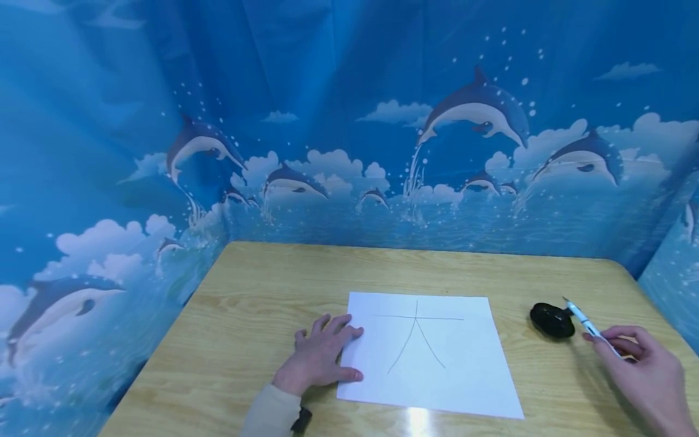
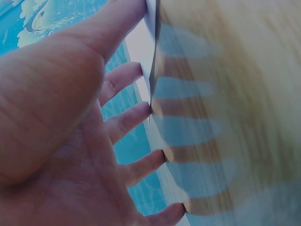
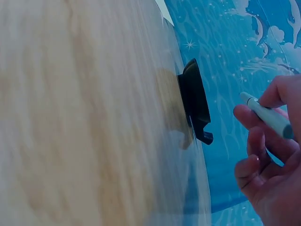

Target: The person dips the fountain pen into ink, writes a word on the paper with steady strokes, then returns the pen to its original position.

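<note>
A sheet of white paper (image 1: 469, 376) lies on the table with thin dark strokes (image 1: 417, 318): a long horizontal line, a short upright one crossing it, and two lines slanting down and apart. My left hand (image 1: 319, 358) rests with spread fingers at the sheet's left edge, fingertips and thumb over it. On the right, my right hand (image 1: 644, 370) pinches a light blue brush pen (image 1: 581, 317), its dark pointed tip aimed away from me. Beside the tip sits a shiny black dish (image 1: 551, 320); the right wrist view shows the dish (image 3: 194, 99) with a small jutting lip, apart from the fingers.
The wooden table (image 1: 262, 291) has rounded far corners. Behind it and along both sides hangs a blue curtain (image 1: 327, 121) printed with dolphins and clouds. A black band (image 1: 301, 420) is at my left wrist, by the sleeve (image 1: 273, 413).
</note>
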Demonstrator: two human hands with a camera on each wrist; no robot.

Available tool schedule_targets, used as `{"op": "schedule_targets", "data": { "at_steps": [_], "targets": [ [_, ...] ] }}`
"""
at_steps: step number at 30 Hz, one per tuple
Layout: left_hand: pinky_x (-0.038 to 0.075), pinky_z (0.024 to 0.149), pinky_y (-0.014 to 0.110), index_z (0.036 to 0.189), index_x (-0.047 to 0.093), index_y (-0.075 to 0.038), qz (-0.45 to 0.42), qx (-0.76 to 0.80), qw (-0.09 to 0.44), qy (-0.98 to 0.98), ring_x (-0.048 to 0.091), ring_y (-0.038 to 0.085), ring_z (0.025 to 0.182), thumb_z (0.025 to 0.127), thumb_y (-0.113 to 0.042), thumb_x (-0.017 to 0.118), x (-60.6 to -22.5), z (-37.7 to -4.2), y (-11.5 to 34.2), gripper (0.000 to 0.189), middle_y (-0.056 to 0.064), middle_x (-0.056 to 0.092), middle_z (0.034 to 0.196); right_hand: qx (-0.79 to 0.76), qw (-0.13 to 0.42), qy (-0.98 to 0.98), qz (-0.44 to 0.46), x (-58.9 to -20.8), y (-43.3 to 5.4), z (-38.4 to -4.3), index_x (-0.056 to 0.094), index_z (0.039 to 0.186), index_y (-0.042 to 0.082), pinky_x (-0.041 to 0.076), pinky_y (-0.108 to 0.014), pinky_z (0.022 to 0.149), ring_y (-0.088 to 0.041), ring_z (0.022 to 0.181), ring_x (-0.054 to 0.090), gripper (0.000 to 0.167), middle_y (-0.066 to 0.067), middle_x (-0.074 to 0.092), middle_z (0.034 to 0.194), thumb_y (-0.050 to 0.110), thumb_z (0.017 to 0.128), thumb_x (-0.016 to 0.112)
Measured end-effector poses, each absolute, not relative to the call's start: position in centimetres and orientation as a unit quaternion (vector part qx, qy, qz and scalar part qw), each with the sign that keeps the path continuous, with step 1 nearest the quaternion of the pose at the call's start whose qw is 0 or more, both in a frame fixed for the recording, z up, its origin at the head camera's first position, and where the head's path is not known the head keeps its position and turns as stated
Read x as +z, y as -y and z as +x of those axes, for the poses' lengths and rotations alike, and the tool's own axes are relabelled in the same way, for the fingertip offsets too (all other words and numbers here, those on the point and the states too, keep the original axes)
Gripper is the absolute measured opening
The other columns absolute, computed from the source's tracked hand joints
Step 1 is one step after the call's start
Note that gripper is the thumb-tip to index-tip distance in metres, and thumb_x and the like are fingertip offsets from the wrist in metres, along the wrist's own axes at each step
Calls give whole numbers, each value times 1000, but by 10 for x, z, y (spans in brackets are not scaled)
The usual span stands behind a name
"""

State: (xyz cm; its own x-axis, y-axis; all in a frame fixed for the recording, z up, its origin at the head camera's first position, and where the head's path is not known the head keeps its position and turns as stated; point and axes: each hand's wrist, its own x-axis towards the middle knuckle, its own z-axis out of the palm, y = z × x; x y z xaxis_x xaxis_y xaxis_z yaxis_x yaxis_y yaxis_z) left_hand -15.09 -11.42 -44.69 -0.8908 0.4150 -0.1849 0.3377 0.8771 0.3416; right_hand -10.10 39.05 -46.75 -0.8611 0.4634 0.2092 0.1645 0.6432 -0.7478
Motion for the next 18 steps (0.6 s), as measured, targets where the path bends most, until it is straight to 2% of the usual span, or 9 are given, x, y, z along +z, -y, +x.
{"op": "schedule_targets", "data": {
  "at_steps": [2, 3, 5, 6, 9, 13, 14, 16, 18],
  "targets": [
    [27, 104, 85, 148, 53, -28, 197, 151, 127, -960, 29, 49, 150, 79, -62, 78, -447, -151, 114, 80, 5, 37, 165, 359, 190, 895, -185, -469, -393, -101, 60, 103, 5, 42, -19, 50, 22, 63, 49, 16, 54, 46, 71, 19, 97, 67],
    [28, 104, 85, 148, 53, -28, 197, 150, 126, -961, 30, 49, 150, 79, -62, 78, -447, -151, 115, 80, 5, 37, 165, 347, 189, 899, -189, -469, -394, -101, 61, 103, 6, 41, -19, 51, 21, 62, 47, 18, 51, 50, 70, 21, 97, 68],
    [28, 104, 85, 147, 53, -28, 198, 151, 124, -961, 30, 49, 150, 79, -61, 79, -446, -151, 115, 80, 5, 37, 164, 329, 183, 905, -197, -469, -396, -101, 63, 102, 6, 39, -20, 51, 19, 61, 45, 22, 36, 63, 68, 25, 96, 70],
    [28, 103, 86, 147, 54, -28, 198, 152, 124, -960, 30, 49, 150, 79, -61, 79, -446, -151, 115, 80, 5, 37, 164, 324, 181, 906, -202, -469, -397, -101, 64, 103, 5, 38, -21, 52, 18, 61, 43, 24, 24, 70, 70, 27, 95, 71],
    [28, 104, 85, 148, 53, -28, 196, 153, 126, -960, 29, 48, 150, 79, -60, 80, -446, -151, 116, 81, 5, 37, 165, 303, 175, 913, -210, -469, -400, -102, 66, 102, 6, 37, -20, 53, 20, 63, 40, 27, 1, 75, 73, 31, 94, 73],
    [28, 104, 86, 148, 53, -29, 195, 153, 131, -960, 29, 48, 150, 79, -61, 79, -447, -151, 115, 80, 5, 36, 165, 299, 178, 913, -213, -471, -405, -102, 66, 101, 7, 37, -23, 49, 13, 60, 42, 23, 19, 68, 66, 27, 93, 74],
    [28, 103, 86, 148, 53, -29, 195, 153, 131, -960, 29, 49, 150, 79, -61, 79, -447, -151, 115, 80, 5, 36, 165, 296, 180, 914, -212, -471, -407, -103, 66, 101, 6, 37, -23, 49, 14, 59, 42, 24, 16, 69, 66, 27, 93, 74],
    [28, 103, 86, 148, 53, -29, 197, 152, 129, -960, 29, 49, 150, 79, -62, 78, -447, -151, 115, 80, 5, 36, 165, 289, 181, 917, -206, -471, -409, -105, 67, 104, 4, 37, -23, 48, 17, 59, 40, 25, 0, 76, 70, 25, 93, 75],
    [28, 103, 86, 147, 53, -29, 197, 152, 128, -960, 30, 49, 149, 79, -62, 78, -447, -151, 115, 80, 5, 36, 165, 277, 180, 922, -200, -471, -412, -107, 67, 107, 1, 37, -21, 48, 20, 60, 38, 28, -22, 77, 86, 23, 93, 75]
  ]
}}
